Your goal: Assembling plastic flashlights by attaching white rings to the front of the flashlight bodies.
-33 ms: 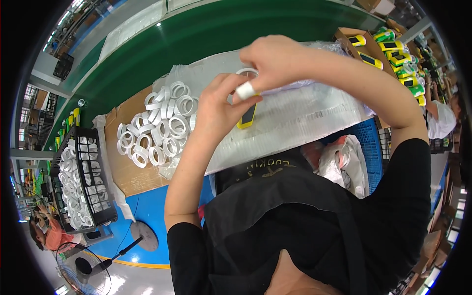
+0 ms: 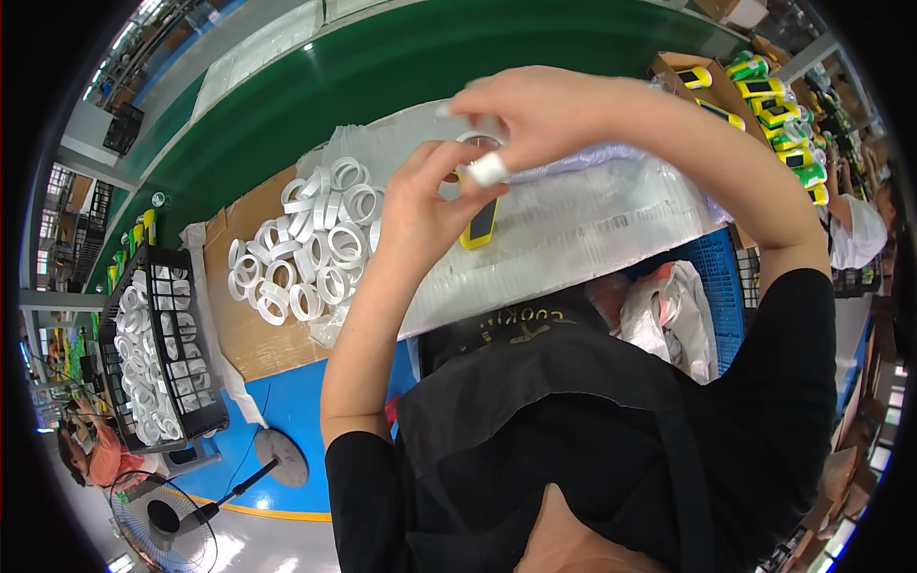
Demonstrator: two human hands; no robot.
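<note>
Both hands pinch one white ring (image 2: 475,143) above the yellow device (image 2: 480,222): left hand (image 2: 420,205) from below, right hand (image 2: 535,110) (taped fingertip) from above.

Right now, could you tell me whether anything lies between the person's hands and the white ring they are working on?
Nothing visible does. The left hand and the right hand both already pinch the white ring between their fingertips, above the yellow device on the clear plastic sheet.

Bright, even overhead light, soft shadows; fisheye bending and black vignette at the rim.
</note>
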